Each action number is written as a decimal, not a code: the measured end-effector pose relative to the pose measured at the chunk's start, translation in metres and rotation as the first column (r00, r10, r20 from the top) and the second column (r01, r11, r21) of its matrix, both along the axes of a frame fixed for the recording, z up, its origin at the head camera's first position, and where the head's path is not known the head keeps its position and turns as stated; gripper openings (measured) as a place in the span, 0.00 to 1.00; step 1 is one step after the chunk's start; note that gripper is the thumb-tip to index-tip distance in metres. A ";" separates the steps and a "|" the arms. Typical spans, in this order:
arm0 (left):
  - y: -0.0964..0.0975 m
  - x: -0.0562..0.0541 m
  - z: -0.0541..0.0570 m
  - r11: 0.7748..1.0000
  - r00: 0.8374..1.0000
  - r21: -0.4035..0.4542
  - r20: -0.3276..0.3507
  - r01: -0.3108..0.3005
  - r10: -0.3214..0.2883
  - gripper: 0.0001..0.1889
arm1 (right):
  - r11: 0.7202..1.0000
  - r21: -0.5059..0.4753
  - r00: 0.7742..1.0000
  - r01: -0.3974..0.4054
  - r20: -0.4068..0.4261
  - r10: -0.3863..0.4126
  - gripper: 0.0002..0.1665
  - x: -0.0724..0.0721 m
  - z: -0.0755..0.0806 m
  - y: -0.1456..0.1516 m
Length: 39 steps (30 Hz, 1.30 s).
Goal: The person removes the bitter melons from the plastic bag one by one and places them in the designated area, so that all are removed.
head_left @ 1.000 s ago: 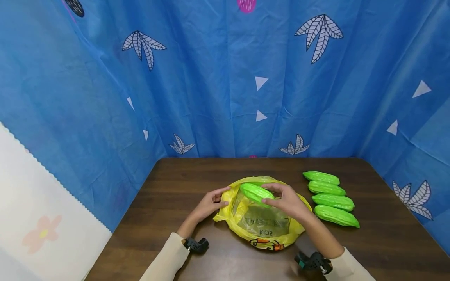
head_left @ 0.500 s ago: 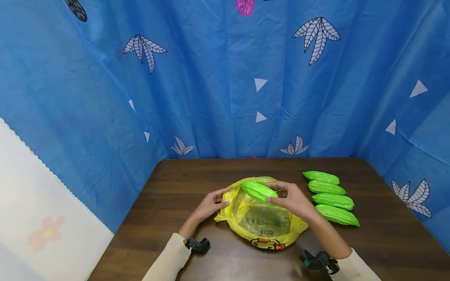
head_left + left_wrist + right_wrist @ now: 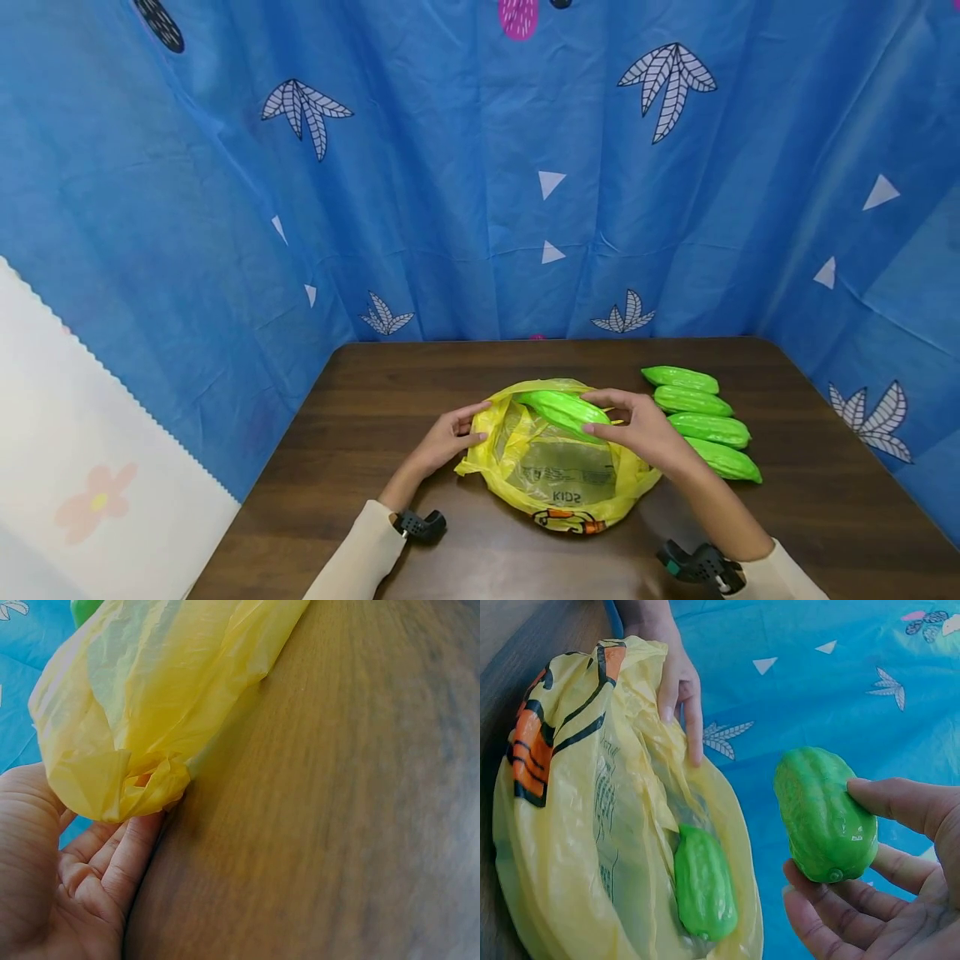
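Note:
A yellow plastic bag point(image 3: 566, 518) lies with its mouth spread wide on the table. At its left rim my left hand point(image 3: 447, 437) holds the edge of the plastic between thumb and fingers. Over the mouth, my right hand point(image 3: 637, 429) grips a bright green ridged bitter gourd point(image 3: 564, 411), thumb on one side and fingers on the other. The right wrist view shows this held gourd point(image 3: 825, 814) clear of the plastic. Another green gourd point(image 3: 705, 885) lies inside the bag in that view.
Several green gourds point(image 3: 708, 428) lie in a column on the table point(image 3: 382, 392), right of the bag; my right forearm partly covers the nearest one. A blue patterned curtain point(image 3: 450, 208) hangs behind and beside the table. A white flowered cloth point(image 3: 97, 500) is at the left.
My right hand has moved to the right over the bag's mouth, with the gourd still in its grip. The left hand stays at the bag's left rim.

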<state>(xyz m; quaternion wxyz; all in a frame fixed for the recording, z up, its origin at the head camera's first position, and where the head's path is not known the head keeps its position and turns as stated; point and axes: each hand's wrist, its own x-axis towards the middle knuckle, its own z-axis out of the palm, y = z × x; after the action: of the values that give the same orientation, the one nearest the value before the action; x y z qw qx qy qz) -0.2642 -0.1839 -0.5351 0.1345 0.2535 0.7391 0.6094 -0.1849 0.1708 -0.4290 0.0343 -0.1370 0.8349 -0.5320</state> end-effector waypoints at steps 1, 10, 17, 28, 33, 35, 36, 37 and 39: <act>0.000 0.000 0.000 1.000 1.000 0.001 -0.003 0.001 -0.001 0.31 | 1.000 0.003 1.000 0.000 -0.001 0.000 0.33 0.001 0.001 0.002; -0.001 -0.001 -0.002 1.000 1.000 0.023 0.002 0.012 -0.013 0.31 | 0.999 0.044 1.000 0.019 0.005 -0.020 0.32 0.010 0.003 0.020; -0.001 -0.003 -0.004 1.000 1.000 0.028 0.009 0.003 -0.003 0.31 | 1.000 0.026 1.000 -0.007 0.017 0.007 0.33 0.016 0.003 0.033; 0.001 0.001 -0.002 1.000 1.000 0.017 0.022 -0.016 0.016 0.31 | 0.998 0.053 0.999 0.022 0.022 -0.023 0.35 0.025 -0.001 0.049; 0.000 -0.001 -0.002 1.000 1.000 0.018 0.020 -0.003 0.002 0.31 | 0.997 0.072 0.999 0.041 0.016 -0.042 0.33 0.030 0.004 0.055; 0.000 -0.001 -0.002 1.000 1.000 0.021 0.020 0.001 -0.002 0.31 | 0.996 0.072 0.999 0.047 0.019 -0.049 0.33 0.031 0.005 0.058; 0.000 0.000 -0.001 1.000 1.000 0.022 0.021 0.003 -0.003 0.31 | 0.996 0.074 0.998 0.052 0.023 -0.054 0.33 0.032 0.005 0.059; 0.000 0.000 -0.001 1.000 1.000 0.024 0.024 0.004 -0.004 0.31 | 0.996 0.070 0.998 0.056 0.031 -0.058 0.33 0.033 0.004 0.060; 0.000 0.000 -0.001 1.000 1.000 0.025 0.029 0.005 -0.005 0.31 | 0.996 0.070 0.998 0.055 0.039 -0.058 0.33 0.034 0.003 0.064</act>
<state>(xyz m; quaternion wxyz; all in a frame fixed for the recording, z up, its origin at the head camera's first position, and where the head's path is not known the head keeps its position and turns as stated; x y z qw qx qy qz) -0.2643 -0.1844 -0.5360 0.1435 0.2482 0.7287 0.6219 -0.1507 0.2345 -0.4261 0.0408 -0.1012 0.8555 -0.5062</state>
